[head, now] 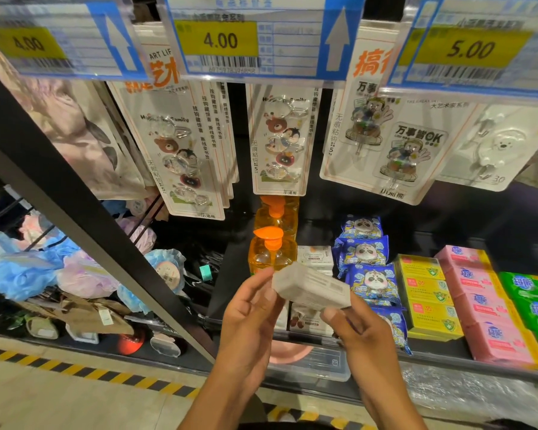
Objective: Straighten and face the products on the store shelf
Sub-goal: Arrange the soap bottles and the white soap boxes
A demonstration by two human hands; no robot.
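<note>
Between both hands (pixel 249 316) (pixel 362 335), white box (pixel 312 288)

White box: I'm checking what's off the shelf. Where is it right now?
Head view, low centre: the white box is held between the left hand and right hand, in front of the orange pump bottle and left of the blue panda packs.

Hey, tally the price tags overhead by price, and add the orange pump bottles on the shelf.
4.00 price tags: 2
5.00 price tag: 1
orange pump bottles: 2
Total: 5
</note>
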